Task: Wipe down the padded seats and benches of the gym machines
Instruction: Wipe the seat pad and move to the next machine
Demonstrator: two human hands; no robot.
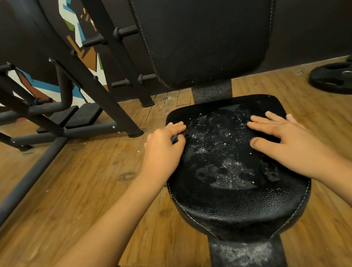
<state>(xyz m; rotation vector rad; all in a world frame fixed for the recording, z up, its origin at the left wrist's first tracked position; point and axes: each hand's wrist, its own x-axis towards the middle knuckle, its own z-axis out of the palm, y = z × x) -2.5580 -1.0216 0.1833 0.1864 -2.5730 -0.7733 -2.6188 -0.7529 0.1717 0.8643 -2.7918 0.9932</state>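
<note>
Seat (242, 206), pebbled black leather, white-speckled; left hand (163, 149) gripping dark cloth (180, 136)

The padded seat (242, 206) is black and pebbled, with pale stitching round its rim, and lies flat. Its glossy top carries white specks and greyish patches, thickest at the middle. Behind the seat, 1 black back pad (207, 22) stands upright. At the seat's far left edge lies a dark wad (180, 136), gripped by the left hand (163, 149).

Left hand (163, 149) with cloth (179, 136) and right hand (289, 141) lie on the seat (237, 205), backrest (204, 22) behind, weight plates (346, 77) at right.
</note>
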